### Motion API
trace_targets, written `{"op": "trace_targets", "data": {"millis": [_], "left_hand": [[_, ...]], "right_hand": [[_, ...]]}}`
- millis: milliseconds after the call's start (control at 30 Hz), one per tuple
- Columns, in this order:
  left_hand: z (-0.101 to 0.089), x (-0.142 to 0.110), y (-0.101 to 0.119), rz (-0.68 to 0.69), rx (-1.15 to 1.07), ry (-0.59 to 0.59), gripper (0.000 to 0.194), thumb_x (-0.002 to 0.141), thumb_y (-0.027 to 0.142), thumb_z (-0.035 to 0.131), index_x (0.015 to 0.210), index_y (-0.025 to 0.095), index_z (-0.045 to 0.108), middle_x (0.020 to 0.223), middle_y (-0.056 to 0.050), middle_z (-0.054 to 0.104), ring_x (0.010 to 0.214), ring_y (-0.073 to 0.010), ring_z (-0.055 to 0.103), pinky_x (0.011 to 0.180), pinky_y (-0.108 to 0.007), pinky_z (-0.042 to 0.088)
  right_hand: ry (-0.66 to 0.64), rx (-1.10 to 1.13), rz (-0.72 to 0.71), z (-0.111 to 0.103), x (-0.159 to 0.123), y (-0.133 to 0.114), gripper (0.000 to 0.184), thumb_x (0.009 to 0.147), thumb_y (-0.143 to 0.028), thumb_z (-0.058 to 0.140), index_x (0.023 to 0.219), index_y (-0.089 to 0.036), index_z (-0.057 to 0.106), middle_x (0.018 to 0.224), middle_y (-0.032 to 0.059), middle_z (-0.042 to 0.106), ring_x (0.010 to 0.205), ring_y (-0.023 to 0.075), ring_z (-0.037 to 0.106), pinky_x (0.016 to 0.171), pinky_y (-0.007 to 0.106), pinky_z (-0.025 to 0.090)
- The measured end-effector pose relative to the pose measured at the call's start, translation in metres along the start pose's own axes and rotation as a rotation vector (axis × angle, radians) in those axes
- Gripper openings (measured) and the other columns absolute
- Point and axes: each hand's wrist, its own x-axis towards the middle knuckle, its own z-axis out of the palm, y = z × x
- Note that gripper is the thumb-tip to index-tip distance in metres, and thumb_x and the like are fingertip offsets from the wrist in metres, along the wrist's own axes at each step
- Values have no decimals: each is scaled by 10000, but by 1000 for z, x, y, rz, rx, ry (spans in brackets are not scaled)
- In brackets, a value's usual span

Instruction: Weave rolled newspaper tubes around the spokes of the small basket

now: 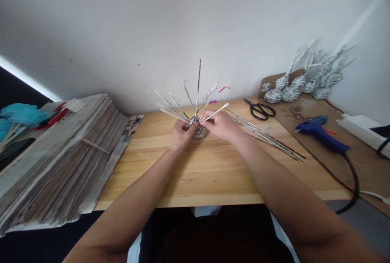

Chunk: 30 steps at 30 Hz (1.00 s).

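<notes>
Middle of frame: small, round, white-and-grey woven paper piece [200, 133] at the pale wooden table [195, 177]. Left hand [182, 135]: fingers clasp its side. Right hand [222, 124]: fingers pinch a thin white paper strip [217, 111] by the rim. Lower body looks woven; rolled-paper spokes [198, 85] splay upward, apparently unwoven yet.

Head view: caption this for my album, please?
Left hand and right hand at a small woven piece with splayed sticks, scissors nearby.

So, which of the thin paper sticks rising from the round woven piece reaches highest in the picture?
The nearly upright, dark-printed paper stick; the other sticks lean more and end lower.
</notes>
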Motion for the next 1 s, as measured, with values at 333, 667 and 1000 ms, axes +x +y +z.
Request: {"op": "trace_targets", "data": {"millis": [333, 667, 1000], "left_hand": [[14, -5, 14, -5, 171, 139, 142, 732, 315, 732, 721, 178, 695, 762, -27, 624, 742, -160, 563, 644, -261, 410], [11, -4, 20, -43, 154, 74, 125, 778, 295, 677, 788, 178, 723, 788, -29, 657, 759, -164, 584, 653, -260, 424], [12, -1, 20, 126, 195, 13, 117, 801, 280, 718, 733, 190, 691, 787, -35, 627, 835, -186, 587, 773, -295, 449]], "right_hand": [[55, -178, -206, 5, 1, 2, 148, 829, -71, 631, 751, -185, 684, 822, 57, 722, 780, 184, 635, 727, 284, 439], [-12, -210, -302, 6, 0, 6, 164, 872, -90, 547, 828, -212, 648, 949, 74, 750, 889, 216, 669, 770, 298, 446], [22, -156, -154, 2, -2, -1, 98, 907, -158, 586, 865, -229, 640, 818, 13, 735, 730, 177, 633, 691, 275, 400]]}}
